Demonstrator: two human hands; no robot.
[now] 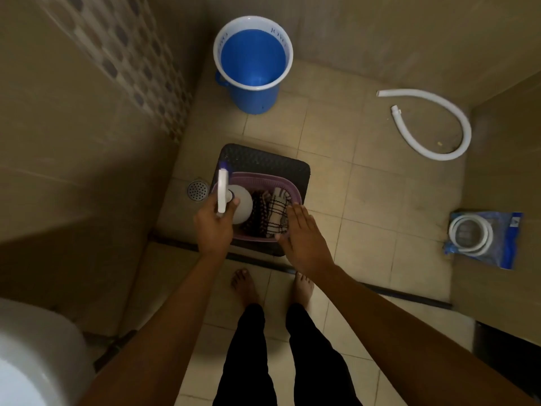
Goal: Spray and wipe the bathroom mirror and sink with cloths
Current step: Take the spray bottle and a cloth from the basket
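Observation:
A purple basket (288,187) sits on a black stool (263,159) on the bathroom floor. Inside lie folded cloths: a dark patterned one (259,212) and a cream checked one (278,213). My left hand (212,227) is shut on the trigger head of a white spray bottle (241,206), held over the basket's left end. My right hand (304,238) hovers flat with fingers apart above the basket's right edge, close to the checked cloth. The white sink (32,356) shows at the bottom left corner. The mirror is out of view.
A blue bucket (253,63) stands by the far wall. A loose white hose (439,124) lies on the floor at right, and a bagged coiled hose (483,238) lies near the right wall. A floor drain (197,190) is left of the stool. My bare feet stand behind a dark threshold strip (395,291).

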